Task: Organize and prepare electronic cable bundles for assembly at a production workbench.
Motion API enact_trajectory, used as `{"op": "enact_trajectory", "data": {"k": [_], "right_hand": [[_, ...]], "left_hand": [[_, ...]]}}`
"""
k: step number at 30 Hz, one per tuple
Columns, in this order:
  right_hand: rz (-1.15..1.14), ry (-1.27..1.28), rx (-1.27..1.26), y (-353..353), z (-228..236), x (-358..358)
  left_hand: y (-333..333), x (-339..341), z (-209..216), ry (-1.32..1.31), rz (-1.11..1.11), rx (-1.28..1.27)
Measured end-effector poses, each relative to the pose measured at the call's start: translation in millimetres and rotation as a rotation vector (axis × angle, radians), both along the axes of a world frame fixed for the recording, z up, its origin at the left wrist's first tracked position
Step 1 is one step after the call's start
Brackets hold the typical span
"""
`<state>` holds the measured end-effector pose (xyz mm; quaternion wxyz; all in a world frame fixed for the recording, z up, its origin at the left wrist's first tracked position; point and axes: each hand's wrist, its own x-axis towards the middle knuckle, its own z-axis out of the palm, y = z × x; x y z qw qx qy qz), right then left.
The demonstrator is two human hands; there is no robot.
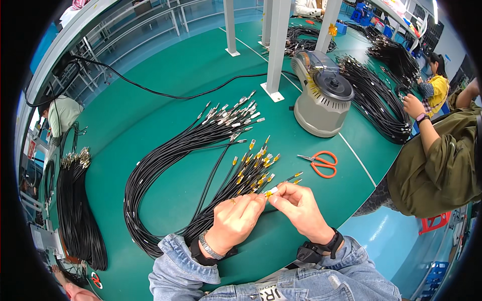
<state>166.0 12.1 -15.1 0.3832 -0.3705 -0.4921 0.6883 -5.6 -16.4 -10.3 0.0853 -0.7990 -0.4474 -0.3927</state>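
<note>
My left hand [236,220] is closed around a black cable near its end. Just right of it, the thumb and fingers of my right hand [299,209] pinch a small piece of yellow tape [270,193] at that cable's connector end. Behind my hands lies a looped bundle of black cables [143,183] on the green table [115,120]. One set of its ends, the silver connectors [236,118], carries white tags. The nearer ends [253,170] are wrapped in yellow tape. My fingers hide part of the held cable.
Orange-handled scissors [325,164] lie right of the bundle, below a grey tape dispenser [322,108]. White metal posts [275,60] rise from the table. More cable bundles lie left [78,210] and right [379,100]. A person in an olive jacket [442,160] stands close on the right.
</note>
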Motion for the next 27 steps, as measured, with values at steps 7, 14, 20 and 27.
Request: {"op": "enact_trajectory", "data": {"k": [7,14,20,27], "right_hand": [[0.000,-0.001,-0.008,1,-3,1],[0.007,0.003,0.005,0,-4,1],[0.025,-0.035,0.019,2,-1,3],[0.049,-0.090,0.077,6,7,4]], "left_hand": [[3,1,-5,0.000,-0.016,0.067],[2,0,-8,0.003,-0.021,0.073],[-3,-3,0,0.090,-0.040,0.005],[-4,0,-3,0.099,-0.007,0.019]]}}
